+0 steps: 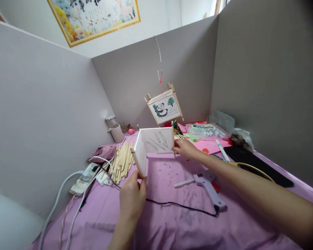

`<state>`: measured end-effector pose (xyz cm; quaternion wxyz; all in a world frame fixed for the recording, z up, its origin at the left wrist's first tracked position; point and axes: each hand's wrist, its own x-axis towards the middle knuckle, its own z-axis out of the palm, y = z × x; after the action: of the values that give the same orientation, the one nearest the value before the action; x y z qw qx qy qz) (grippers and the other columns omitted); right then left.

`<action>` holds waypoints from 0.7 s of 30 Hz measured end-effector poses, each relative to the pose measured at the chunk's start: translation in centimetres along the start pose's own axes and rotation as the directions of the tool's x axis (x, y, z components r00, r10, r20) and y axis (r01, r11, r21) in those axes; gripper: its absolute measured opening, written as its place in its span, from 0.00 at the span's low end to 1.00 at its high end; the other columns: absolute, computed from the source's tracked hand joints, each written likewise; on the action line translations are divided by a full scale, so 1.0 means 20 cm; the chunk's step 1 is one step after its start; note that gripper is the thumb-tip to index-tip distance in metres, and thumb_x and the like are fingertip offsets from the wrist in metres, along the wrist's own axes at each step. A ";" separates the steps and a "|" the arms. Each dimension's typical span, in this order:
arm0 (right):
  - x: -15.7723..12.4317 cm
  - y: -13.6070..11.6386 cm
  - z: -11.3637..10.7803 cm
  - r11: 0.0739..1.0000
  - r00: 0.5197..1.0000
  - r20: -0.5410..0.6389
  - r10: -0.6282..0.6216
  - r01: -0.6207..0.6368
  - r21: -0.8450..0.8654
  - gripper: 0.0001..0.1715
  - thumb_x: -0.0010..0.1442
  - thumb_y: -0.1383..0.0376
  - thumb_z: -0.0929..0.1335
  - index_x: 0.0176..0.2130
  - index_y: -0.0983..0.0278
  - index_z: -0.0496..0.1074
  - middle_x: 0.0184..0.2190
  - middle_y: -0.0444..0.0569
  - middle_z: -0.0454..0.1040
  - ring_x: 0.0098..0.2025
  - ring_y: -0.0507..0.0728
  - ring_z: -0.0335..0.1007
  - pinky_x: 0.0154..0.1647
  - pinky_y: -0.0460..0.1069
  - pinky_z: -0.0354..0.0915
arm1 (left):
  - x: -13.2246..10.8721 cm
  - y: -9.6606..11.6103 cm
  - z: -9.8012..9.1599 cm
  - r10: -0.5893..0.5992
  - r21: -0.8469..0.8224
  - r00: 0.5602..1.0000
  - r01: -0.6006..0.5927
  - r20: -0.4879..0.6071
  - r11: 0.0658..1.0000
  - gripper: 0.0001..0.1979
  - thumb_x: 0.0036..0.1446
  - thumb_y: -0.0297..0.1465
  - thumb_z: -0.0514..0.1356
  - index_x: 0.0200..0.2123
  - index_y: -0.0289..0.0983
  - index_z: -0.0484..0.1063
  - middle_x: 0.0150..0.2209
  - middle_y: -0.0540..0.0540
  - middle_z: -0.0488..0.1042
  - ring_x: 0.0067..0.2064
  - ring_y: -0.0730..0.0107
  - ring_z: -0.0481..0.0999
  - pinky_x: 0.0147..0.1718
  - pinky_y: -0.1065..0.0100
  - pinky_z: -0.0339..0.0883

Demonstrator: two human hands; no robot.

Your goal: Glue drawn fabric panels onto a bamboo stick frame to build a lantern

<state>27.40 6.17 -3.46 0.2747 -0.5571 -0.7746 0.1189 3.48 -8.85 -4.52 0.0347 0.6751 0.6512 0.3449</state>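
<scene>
A white paper panel frame point(159, 140) with thin wooden sticks at its corners is held up between my two hands. Grey brush-like drawings show on its far panel. My left hand point(132, 196) pinches the lower end of the near left stick. My right hand point(184, 147) grips the stick at the right edge, fingers closed. The side facing me looks open, with two panels visible. Below the right forearm lies a pale purple glue gun point(210, 191) with a white glue stick point(184, 183) out of its back end.
A finished-looking panda lantern point(163, 108) hangs from a wire behind. Wooden sticks point(122, 161) and a power strip point(85, 178) lie left. A marker point(222, 150), scissors point(253, 168) and a black phone-like slab point(261, 166) lie right. A black cord point(177, 205) crosses the cloth. Grey partitions surround the table.
</scene>
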 end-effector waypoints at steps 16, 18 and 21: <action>0.04 0.03 0.00 0.999 0.998 0.061 0.017 -0.015 -0.038 0.10 0.55 0.69 0.65 0.36 0.67 0.75 0.37 0.52 0.78 0.38 0.56 0.72 0.36 0.45 0.61 | 0.02 -0.11 0.00 -0.018 -0.004 0.999 0.018 -0.026 1.000 0.06 0.59 0.32 0.52 0.33 0.39 0.67 0.28 0.49 0.75 0.31 0.64 0.75 0.31 0.66 0.61; 0.03 0.03 0.00 0.999 0.997 0.076 0.017 -0.014 -0.036 0.09 0.57 0.68 0.65 0.37 0.67 0.74 0.38 0.52 0.78 0.38 0.56 0.72 0.37 0.47 0.62 | 0.01 -0.12 0.01 -0.031 0.001 0.999 0.031 -0.010 1.000 0.06 0.59 0.33 0.52 0.33 0.40 0.67 0.28 0.49 0.75 0.31 0.65 0.74 0.32 0.66 0.61; 0.02 0.02 0.00 0.999 0.994 0.111 0.018 -0.015 -0.029 0.11 0.60 0.63 0.66 0.38 0.68 0.73 0.37 0.50 0.76 0.38 0.54 0.71 0.40 0.51 0.65 | 0.00 -0.13 0.02 -0.040 0.012 0.999 0.039 0.007 0.999 0.07 0.60 0.34 0.52 0.33 0.40 0.67 0.28 0.50 0.75 0.30 0.65 0.74 0.31 0.66 0.60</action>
<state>27.68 6.75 -3.61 0.2222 -0.5596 -0.7858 0.1414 1.50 -8.28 -6.10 0.0401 0.6636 0.6663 0.3378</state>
